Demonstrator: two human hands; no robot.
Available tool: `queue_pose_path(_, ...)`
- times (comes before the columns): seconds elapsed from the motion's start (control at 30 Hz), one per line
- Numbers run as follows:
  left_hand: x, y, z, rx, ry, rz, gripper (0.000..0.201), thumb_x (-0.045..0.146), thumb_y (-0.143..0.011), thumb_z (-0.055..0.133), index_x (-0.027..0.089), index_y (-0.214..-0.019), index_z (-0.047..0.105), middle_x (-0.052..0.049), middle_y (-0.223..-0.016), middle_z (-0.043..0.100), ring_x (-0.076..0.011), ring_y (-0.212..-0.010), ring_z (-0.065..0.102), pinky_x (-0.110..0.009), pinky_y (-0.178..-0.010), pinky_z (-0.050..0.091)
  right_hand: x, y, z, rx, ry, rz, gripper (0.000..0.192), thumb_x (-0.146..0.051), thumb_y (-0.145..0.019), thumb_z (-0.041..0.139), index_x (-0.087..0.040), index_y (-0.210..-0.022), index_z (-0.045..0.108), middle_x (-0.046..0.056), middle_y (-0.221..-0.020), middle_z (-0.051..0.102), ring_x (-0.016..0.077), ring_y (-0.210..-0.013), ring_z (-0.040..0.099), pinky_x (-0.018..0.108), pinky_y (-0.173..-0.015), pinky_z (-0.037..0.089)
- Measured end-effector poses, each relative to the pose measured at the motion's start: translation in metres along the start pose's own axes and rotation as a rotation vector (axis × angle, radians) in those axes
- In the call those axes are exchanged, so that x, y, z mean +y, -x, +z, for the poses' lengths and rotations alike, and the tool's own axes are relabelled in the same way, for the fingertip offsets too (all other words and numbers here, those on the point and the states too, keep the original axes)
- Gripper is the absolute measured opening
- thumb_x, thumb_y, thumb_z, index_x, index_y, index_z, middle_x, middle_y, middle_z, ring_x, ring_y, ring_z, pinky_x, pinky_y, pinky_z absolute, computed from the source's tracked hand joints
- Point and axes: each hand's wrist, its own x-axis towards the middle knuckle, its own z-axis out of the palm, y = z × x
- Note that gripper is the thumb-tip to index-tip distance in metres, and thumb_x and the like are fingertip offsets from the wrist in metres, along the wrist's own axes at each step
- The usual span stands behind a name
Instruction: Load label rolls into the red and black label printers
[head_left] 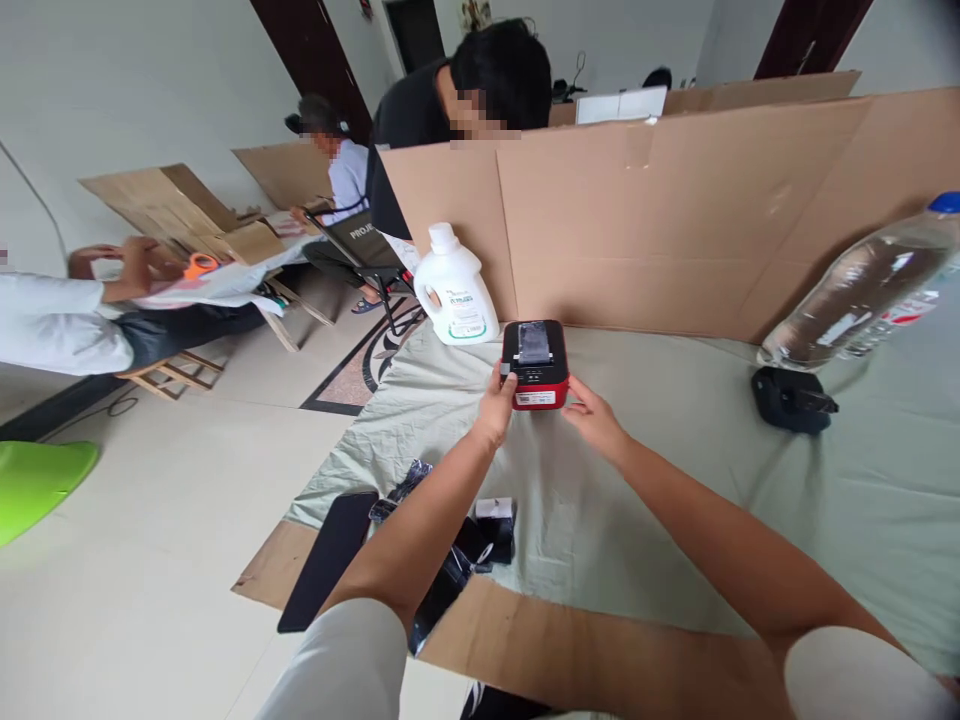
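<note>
Pinching the front left corner of the black-and-red machine (534,368) with the left hand (495,408), thumb over the top edge; reaching to its right side with the right hand (594,412), fingers slightly parted, cannot tell whether pressing or barely touching. Seemingly standing on the creased cloth (600,540) over the surface (525,618), before the cardboard wall (675,240), near the white jug (457,290). Could tilt or slip if lifted with a weak hold on the right; could knock the jug if swung left, or snag on creases if slid
</note>
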Motion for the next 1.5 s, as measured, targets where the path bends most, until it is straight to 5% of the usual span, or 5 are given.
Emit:
queue_pose_path(0.23,-0.031,0.124,0.064,-0.212,-0.084,-0.014,0.060,0.049,-0.093,0.053,0.025,-0.146,0.040,-0.004,-0.154,0.041,-0.0253,-0.145,0.031,-0.041,-0.122,0.021,-0.009,0.157,-0.087,0.145,0.104,0.057,0.064,-0.032,-0.085,0.056,-0.036,-0.147,0.040,0.002,-0.142,0.056,0.0270,-0.128,0.055,0.047,-0.096,0.054)
queue_pose_path(0.5,-0.058,0.213,0.065,-0.344,-0.309,-0.045,0.063,0.054,-0.096,0.041,0.030,-0.152,0.025,-0.003,-0.161,0.027,-0.0254,-0.149,0.021,-0.044,-0.123,0.018,0.006,0.263,-0.082,0.311,0.151,0.169,0.059,-0.039,-0.088,0.056,-0.038,-0.145,0.041,0.005,-0.143,0.054,0.0258,-0.114,0.064,0.047,-0.090,0.058)
queue_pose_path(0.97,-0.052,0.152,0.051,-0.549,-0.116,-0.019,0.048,0.030,-0.081,0.060,0.029,-0.129,0.059,-0.001,-0.162,0.022,-0.0286,-0.149,0.019,-0.044,-0.117,0.026,0.003,0.181,-0.103,0.328,0.199,0.012,0.061,-0.060,-0.096,0.021,-0.026,-0.111,0.069,0.001,-0.160,0.028,0.0294,-0.147,0.028,0.053,-0.119,0.026)
queue_pose_path(1.17,-0.060,0.136,0.051,-0.637,0.052,-0.021,0.038,0.020,-0.067,0.063,0.025,-0.103,0.070,0.001,-0.161,0.023,-0.0307,-0.149,0.017,-0.044,-0.116,0.027,0.010,0.189,-0.083,0.380,0.215,-0.143,0.038,-0.053,-0.089,0.050,-0.023,-0.072,0.066,0.002,-0.155,0.038,0.0307,-0.142,0.034,0.052,-0.115,0.031)
queue_pose_path(1.5,-0.058,0.139,0.063,-0.564,0.083,-0.114,0.075,0.012,-0.057,0.053,0.029,-0.130,0.055,0.003,-0.157,0.030,-0.0287,-0.141,0.032,-0.040,-0.110,0.036,0.013,0.189,-0.079,0.370,0.224,-0.095,0.053,-0.039,-0.082,0.054,-0.024,-0.132,0.045,0.010,-0.161,0.022,0.0292,-0.149,0.024,0.054,-0.117,0.028)
